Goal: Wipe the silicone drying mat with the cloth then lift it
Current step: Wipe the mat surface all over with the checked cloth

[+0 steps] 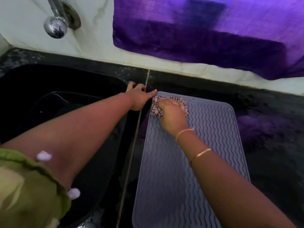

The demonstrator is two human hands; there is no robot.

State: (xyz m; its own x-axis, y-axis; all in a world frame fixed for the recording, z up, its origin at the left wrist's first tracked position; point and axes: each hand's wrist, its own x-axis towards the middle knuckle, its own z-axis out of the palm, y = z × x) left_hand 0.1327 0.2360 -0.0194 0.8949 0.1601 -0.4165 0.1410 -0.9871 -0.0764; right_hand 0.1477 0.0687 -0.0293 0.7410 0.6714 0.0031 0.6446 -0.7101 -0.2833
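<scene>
A grey-blue silicone drying mat (pixel 205 145) with wavy ridges lies flat on the dark counter, right of the sink. My right hand (pixel 172 114) presses a checked cloth (pixel 156 109) onto the mat's far left corner, fingers curled over the bunched fabric. My left hand (pixel 139 97) rests on the counter strip between sink and mat, fingers stretched out, one fingertip touching the mat's far left edge. The cloth is partly hidden under my right hand.
A black sink (pixel 57 96) fills the left side, with a chrome tap (pixel 56 25) on the tiled wall above it. A purple cloth (pixel 213 33) hangs on the wall behind the mat. Dark speckled counter (pixel 271 129) runs to the right.
</scene>
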